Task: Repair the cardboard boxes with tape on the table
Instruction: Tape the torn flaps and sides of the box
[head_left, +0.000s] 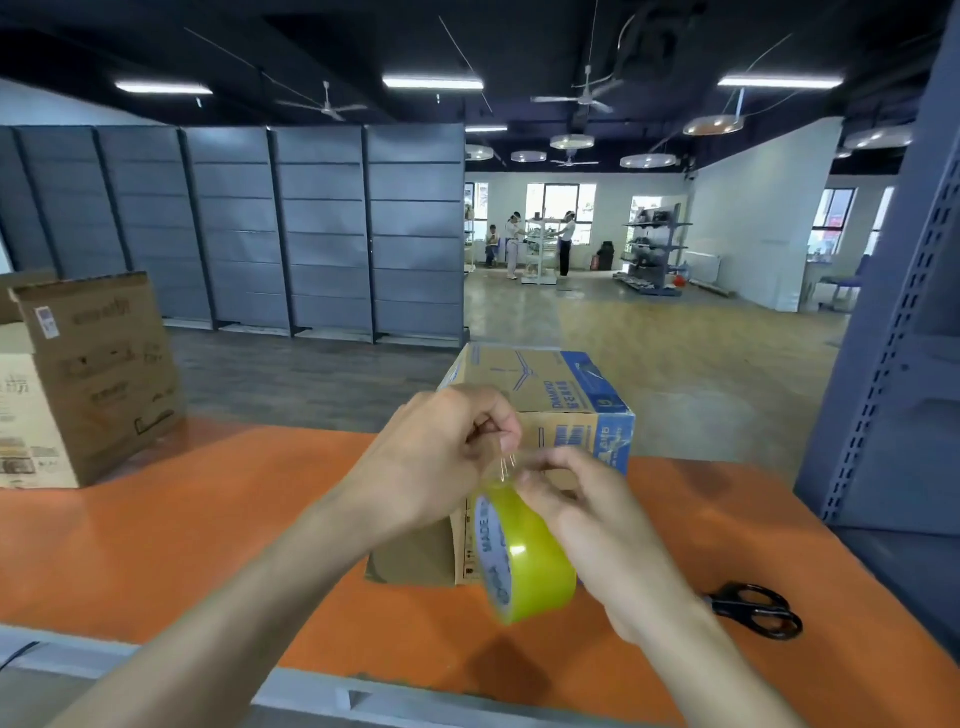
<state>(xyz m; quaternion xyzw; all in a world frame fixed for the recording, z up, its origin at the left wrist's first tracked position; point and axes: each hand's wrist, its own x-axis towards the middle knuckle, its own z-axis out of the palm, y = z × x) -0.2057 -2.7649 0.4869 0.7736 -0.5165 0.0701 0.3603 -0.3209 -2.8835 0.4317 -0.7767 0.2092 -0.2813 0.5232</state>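
A yellow-green tape roll (530, 558) hangs in the air above the orange table (182, 545), in front of a brown cardboard box with blue print (561, 395). My right hand (597, 514) holds the roll from its right side, fingers curled over the top. My left hand (441, 452) pinches the clear free end of the tape just above the roll, fingers bunched. The box stands on the table behind both hands, its lower front partly hidden by them.
Black scissors (753, 608) lie on the table at the right. A larger brown cardboard box (93, 374) stands at the table's left end. A grey metal shelf upright (893, 364) rises at the right. Grey shelving panels and several people stand far behind.
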